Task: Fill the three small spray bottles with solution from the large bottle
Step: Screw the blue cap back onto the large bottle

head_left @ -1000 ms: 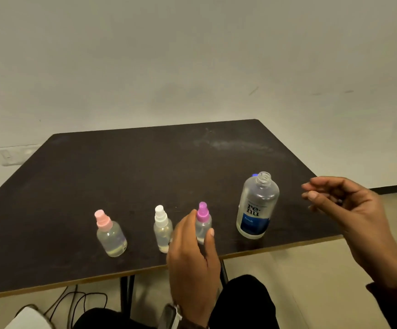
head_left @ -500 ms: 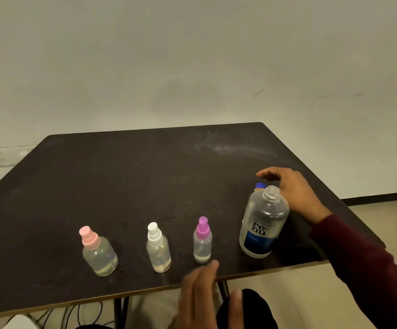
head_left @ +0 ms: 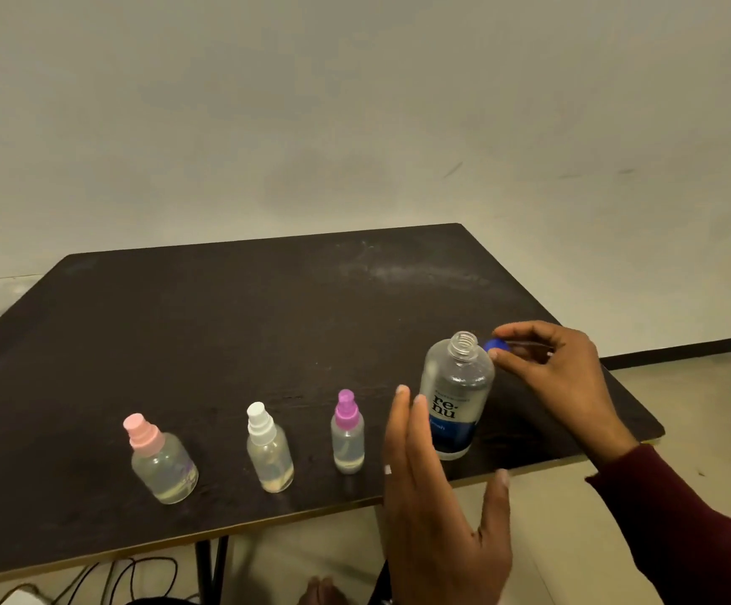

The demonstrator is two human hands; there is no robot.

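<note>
Head view, nearest first: your left hand point(head_left: 438, 513) has come back up from below the bench edge, and its fingers point(head_left: 403, 412) now spread open and empty just beside the large bottle point(head_left: 457, 399), not yet touching it as far as you can tell. Along the front of the bench point(head_left: 232, 325) stand the three spray bottles, all capped with liquid inside: pink-capped point(head_left: 160, 460) at the left, white-capped point(head_left: 267, 449) in the middle, purple-capped point(head_left: 347, 432) nearest the large bottle. Behind them the large bottle stands upright with its threaded mouth bare. Farther back, your right hand point(head_left: 560, 377) has lifted off the bench and pinches the blue cap point(head_left: 495, 344) between thumb and fingertips, just beside the neck. That reads as filling done: you are bracing the bottle and bringing the cap in. Steady the body first, because a bare mouth this close to the bench edge spills easily.
</note>
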